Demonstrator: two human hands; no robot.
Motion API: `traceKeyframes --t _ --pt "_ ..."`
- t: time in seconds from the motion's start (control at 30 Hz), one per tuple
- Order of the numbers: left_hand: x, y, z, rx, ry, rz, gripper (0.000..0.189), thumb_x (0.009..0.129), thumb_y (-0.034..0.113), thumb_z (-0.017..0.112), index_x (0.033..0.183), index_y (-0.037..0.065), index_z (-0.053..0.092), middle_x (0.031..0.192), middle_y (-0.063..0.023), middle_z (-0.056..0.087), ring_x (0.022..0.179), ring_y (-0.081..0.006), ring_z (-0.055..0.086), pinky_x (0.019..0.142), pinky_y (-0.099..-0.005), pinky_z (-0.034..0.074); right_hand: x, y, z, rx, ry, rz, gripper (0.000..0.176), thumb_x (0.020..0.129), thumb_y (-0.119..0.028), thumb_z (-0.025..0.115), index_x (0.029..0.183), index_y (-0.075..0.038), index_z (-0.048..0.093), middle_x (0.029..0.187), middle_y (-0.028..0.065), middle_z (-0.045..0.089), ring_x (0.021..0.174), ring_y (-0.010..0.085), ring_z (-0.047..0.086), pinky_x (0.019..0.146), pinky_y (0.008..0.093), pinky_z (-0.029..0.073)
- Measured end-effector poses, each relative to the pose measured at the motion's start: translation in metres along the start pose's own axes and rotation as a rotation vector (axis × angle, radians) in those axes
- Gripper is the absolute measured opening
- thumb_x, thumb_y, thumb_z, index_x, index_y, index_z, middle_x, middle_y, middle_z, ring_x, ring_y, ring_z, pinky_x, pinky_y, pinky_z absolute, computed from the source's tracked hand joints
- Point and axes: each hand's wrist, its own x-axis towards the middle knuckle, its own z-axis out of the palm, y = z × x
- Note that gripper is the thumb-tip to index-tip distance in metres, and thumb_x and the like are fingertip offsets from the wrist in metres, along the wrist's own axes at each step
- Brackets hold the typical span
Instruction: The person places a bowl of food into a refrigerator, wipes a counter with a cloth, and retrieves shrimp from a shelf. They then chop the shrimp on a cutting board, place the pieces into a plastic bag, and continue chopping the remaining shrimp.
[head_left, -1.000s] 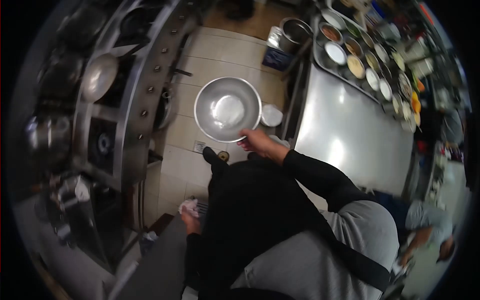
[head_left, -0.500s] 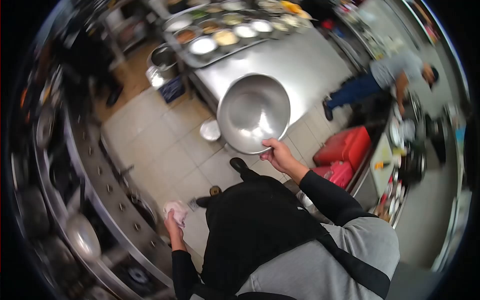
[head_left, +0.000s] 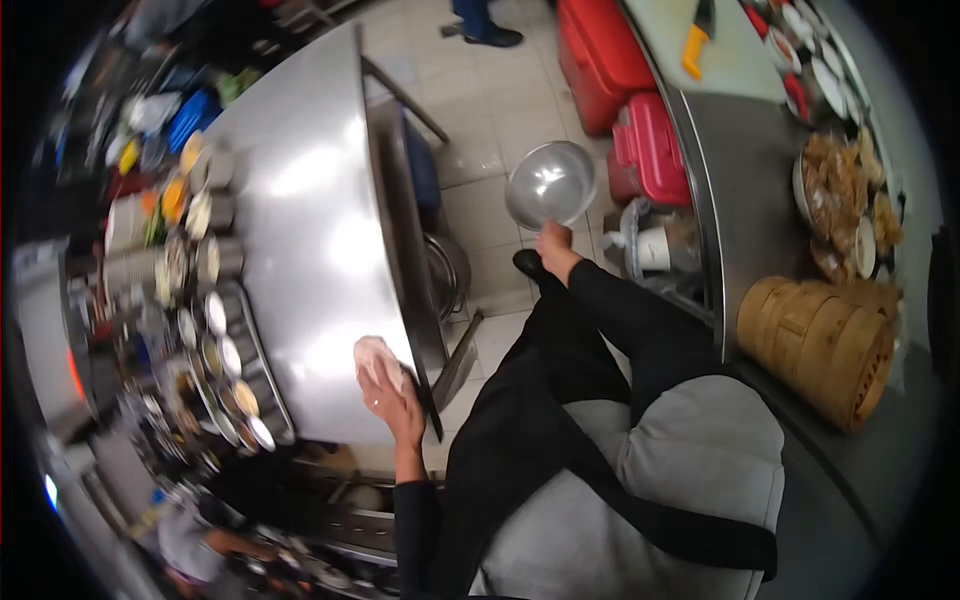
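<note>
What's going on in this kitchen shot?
A person holds an empty metal bowl out over the tiled floor with the right hand. The left hand has a pale cloth at the steel table. Red boxes stand near the bowl, and stacked bamboo steamers sit on the counter to the right.

Held metal bowl (head_left: 551, 185), one; held cloth (head_left: 376, 358), one; large red containers (head_left: 606, 62), two; orange-handled knife (head_left: 694, 50), one; bamboo steamer stack (head_left: 812, 342), one.

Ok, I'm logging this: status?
Right hand gripping round silver metal bowl by rim. Left hand holding crumpled pink cloth over steel table. Red plastic box near bowl.
</note>
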Motion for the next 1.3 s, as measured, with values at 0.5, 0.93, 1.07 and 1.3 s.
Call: traceKeyframes --t 0.5,0.93,1.07,1.3 --pt "0.04 0.006 -0.001 0.011 -0.114 -0.106 0.074 0.106 0.041 0.046 0.161 0.002 0.016 0.162 -0.0368 0.004 0.153 -0.05 0.003 0.119 -0.0611 0.004 -0.02 -0.101 0.313 -0.591 -0.474 -0.585 0.046 0.092 -0.034 0.052 0.084 0.007 0.071 0.094 0.0344 0.068 0.098 0.0497 0.066 0.089 0.0534 0.052" --pt "0.042 0.021 -0.013 -0.039 -0.033 -0.297 0.067 0.096 0.029 0.063 0.156 0.016 0.035 0.163 -0.0284 0.018 0.151 -0.0483 0.015 0.119 -0.0639 0.012 0.034 -0.051 0.357 -0.162 -0.938 -0.339 0.037 0.103 -0.026 0.046 0.121 -0.001 0.066 0.117 0.0189 0.069 0.109 0.0309 0.064 0.101 0.0416 0.049" --pt "0.038 0.013 0.002 -0.21 0.366 -0.22 0.045 0.093 0.016 0.066 0.136 0.016 0.057 0.148 -0.0212 0.045 0.14 -0.0448 0.039 0.115 -0.0598 0.025 -0.095 -0.096 0.2 -0.249 -0.646 -0.598 0.017 0.102 -0.023 0.058 0.091 -0.01 0.059 0.066 -0.0063 0.042 0.057 0.0048 0.037 0.05 0.0233 0.03" --pt "0.034 0.058 -0.022 -1.562 0.383 -0.052 0.057 0.111 0.037 0.038 0.157 0.004 0.03 0.158 -0.014 0.035 0.147 -0.0248 0.032 0.121 -0.0362 0.025 -0.318 -0.033 0.077 -0.598 -1.591 -0.621 0.045 0.098 -0.016 0.065 0.138 -0.001 0.051 0.127 0.0154 0.059 0.113 0.023 0.061 0.09 0.0333 0.052"
